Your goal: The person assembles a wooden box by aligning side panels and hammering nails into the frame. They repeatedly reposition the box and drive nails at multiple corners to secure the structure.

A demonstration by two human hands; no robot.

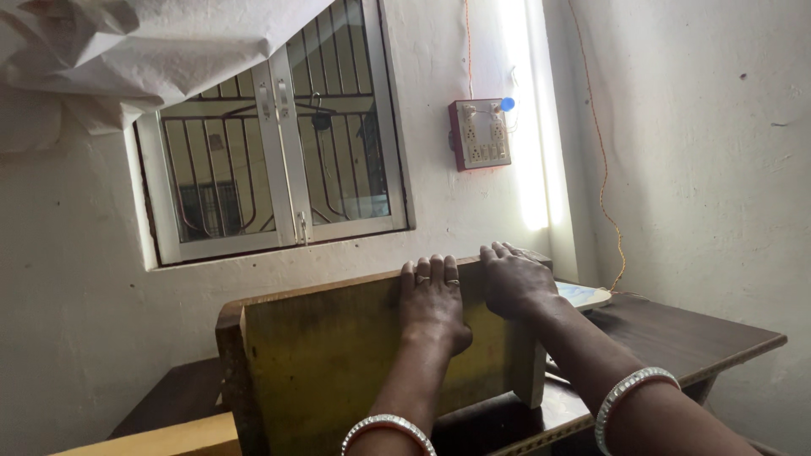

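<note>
A barred window [274, 135] fills the upper left of the frame. Below centre, a dark table [676, 333] carries a yellowish wooden stool [329, 355] tipped on its side. Both hands press flat, fingers spread over its top edge: left hand [432, 304], right hand [515, 280].

Dark brown wooden table [676, 338], set against pale wall under window, light strip along front edge. Yellowish wooden board piece [338, 355] standing on edge upon it, tilted, thick side rails resting on tabletop. Flat pale object [583, 295] lying on table behind board, near right corner, partly hidden. Second light wooden plank [169, 437] at lower left; support unclear.
</note>
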